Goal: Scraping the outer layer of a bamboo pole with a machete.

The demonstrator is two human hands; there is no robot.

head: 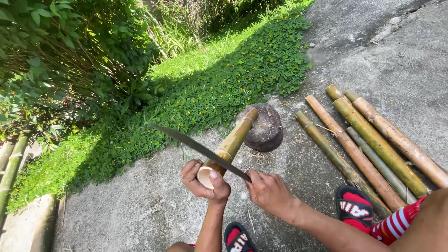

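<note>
My left hand [203, 181] grips the near, cut end of a yellow-green bamboo piece [233, 140]. The piece slants away from me, and its far end rests on a dark round wooden block [267, 129]. My right hand [269, 190] holds the handle of a long dark machete [196, 146]. The blade lies across the near end of the bamboo and points up to the left, over the concrete.
Several bamboo poles [368, 140] lie side by side on the concrete ground [140, 200] to the right. My feet in red and black sandals [354, 205] are at the bottom. Low green plants [196, 88] and bushes border the left. More bamboo [11, 168] stands at far left.
</note>
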